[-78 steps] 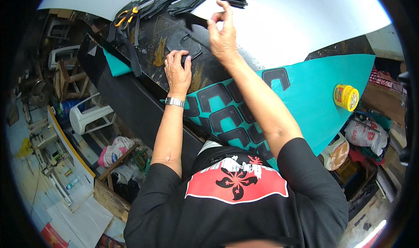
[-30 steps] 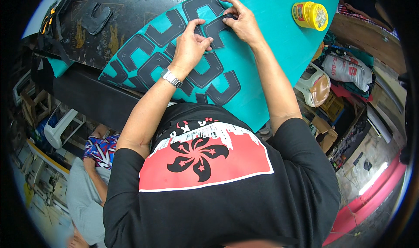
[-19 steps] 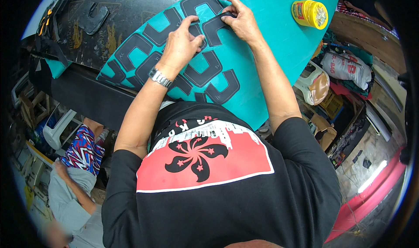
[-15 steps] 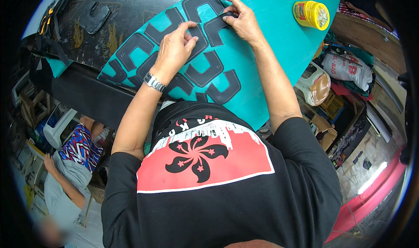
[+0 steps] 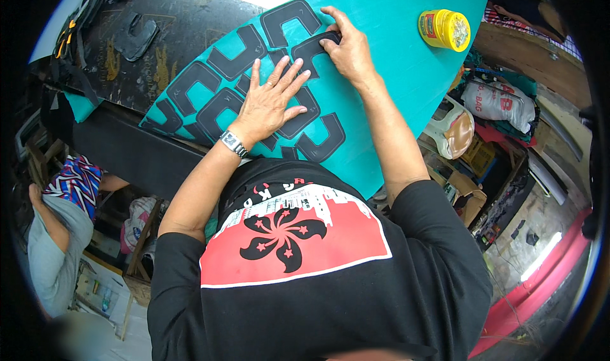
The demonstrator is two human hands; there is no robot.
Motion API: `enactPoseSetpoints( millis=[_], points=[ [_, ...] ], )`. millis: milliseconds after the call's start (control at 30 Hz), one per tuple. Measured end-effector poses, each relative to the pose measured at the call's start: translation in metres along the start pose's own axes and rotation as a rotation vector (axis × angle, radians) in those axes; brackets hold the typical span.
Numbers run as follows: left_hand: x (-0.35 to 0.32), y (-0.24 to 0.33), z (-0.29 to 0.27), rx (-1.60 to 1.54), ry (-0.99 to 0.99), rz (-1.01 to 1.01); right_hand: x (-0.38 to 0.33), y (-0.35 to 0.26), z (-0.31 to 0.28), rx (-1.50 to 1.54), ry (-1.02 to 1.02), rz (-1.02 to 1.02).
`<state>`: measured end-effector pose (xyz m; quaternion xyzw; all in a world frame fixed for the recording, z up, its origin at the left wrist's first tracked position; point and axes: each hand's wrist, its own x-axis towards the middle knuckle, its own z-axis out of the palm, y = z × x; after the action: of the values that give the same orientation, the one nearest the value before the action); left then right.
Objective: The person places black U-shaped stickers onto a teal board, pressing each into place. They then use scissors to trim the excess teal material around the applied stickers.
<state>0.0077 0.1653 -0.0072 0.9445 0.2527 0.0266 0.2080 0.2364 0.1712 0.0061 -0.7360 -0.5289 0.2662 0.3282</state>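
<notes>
Black U-shaped cut pieces (image 5: 219,53) with thin pale edge lines lie close together on a teal sheet (image 5: 394,88). My left hand (image 5: 270,103) rests palm down over several of them, its fingers spread, partly covering those beneath. At the right end of the group, my right hand (image 5: 348,46) grips the upper right corner of one black U-shaped piece (image 5: 306,51). The thumb presses on top of that corner, another finger is behind its edge, and the index finger stretches up past it. That piece lies just below another black piece (image 5: 272,27).
A yellow jar (image 5: 438,29) stands on the teal sheet to the right. Dark board (image 5: 105,62) spreads at the left, bearing a loose black piece (image 5: 147,40). Straps hang at its far left. A person in grey (image 5: 60,234) is at lower left. A white sack (image 5: 499,103) and boxes lie right.
My left hand has gone from curled fingers to a flat spread on the pieces. My right hand stays at its piece's corner. The person at the left has shifted farther left.
</notes>
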Motion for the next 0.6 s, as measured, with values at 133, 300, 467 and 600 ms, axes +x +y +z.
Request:
enactPoseSetpoints(
  millis=[133,300,467,600],
  points=[
    [-0.001,-0.001,0.001,0.009,0.002,0.004,-0.006,-0.005,0.006,-0.079,0.055,-0.037],
    [0.001,0.000,-0.002,0.031,0.000,0.005,-0.008,-0.006,0.014,-0.311,0.103,-0.203],
    [0.002,0.001,-0.005,0.064,0.006,0.005,0.003,-0.004,-0.014,-0.420,0.031,0.054],
    [0.006,0.003,-0.008,-0.090,0.138,-0.006,0.015,-0.012,-0.028,-0.539,0.123,0.013]
  ],
)
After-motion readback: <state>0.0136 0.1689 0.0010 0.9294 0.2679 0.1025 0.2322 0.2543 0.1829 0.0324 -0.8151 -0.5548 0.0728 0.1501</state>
